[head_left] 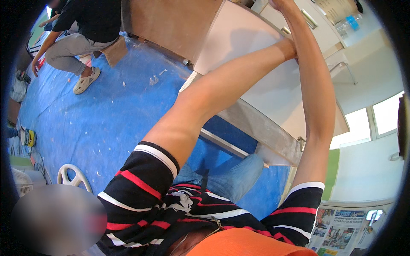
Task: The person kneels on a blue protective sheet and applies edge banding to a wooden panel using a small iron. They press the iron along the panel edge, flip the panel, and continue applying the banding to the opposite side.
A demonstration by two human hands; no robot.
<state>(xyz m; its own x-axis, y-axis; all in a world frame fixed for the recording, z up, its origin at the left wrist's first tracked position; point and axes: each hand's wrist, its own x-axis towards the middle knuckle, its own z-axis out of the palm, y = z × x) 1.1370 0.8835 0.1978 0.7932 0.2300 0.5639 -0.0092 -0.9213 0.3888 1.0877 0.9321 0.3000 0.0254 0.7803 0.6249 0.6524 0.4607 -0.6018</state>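
Note:
Both my arms reach up and away over a pale, flat board (269, 91), part of a cabinet-like piece in front of me. My left hand (291, 45) lies near the board's far edge, by the drawer fronts. Its fingers are hidden behind my right forearm, which crosses over it. Only a bit of my right hand (279, 3) shows at the top edge of the view, beyond the drawers; its fingers are cut off. A pale drawer front (331, 35) with a metal handle (309, 19) sits just right of my right forearm. Whether either hand holds anything is not visible.
A person (92, 38) sits on a low wooden stool (114, 51) at the far left. Blue sheeting (106, 123) with scraps covers the floor. A brown panel (171, 27) stands beyond the board. Newspaper (339, 230) hangs lower right; a white chair back (73, 168) stands left.

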